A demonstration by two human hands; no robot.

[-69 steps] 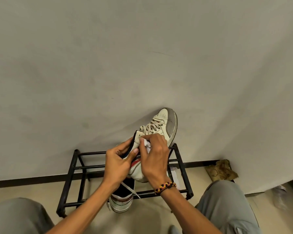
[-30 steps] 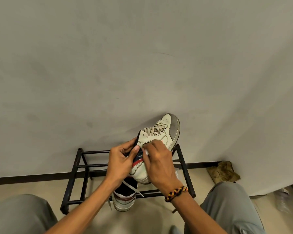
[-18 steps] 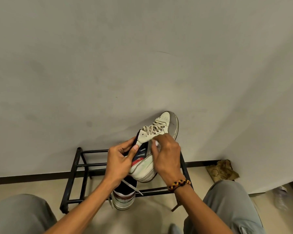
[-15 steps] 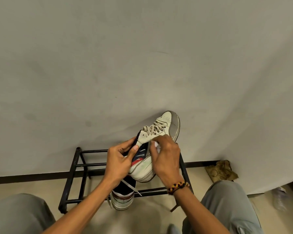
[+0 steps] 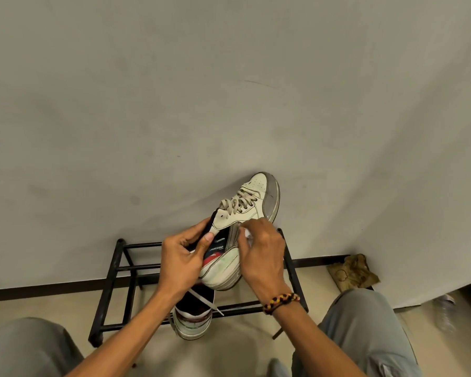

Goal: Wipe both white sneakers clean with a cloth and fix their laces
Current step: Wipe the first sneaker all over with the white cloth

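Under the right hand (image 5: 263,257), white cloth (image 5: 247,234) mostly hidden.

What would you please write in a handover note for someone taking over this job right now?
Left hand: grips the raised sneaker at its collar, thumb inside.
Right hand: holds the cloth against that sneaker's side.
Raised sneaker: held above the rack, toe up and away, laces threaded; the toe rubber looks grey.
Second sneaker: on the rack's front bar under the hands, one lace lying loose.
Done: cannot tell how much has been wiped.
Left: finish wiping this sneaker, wipe the second, fix the laces.
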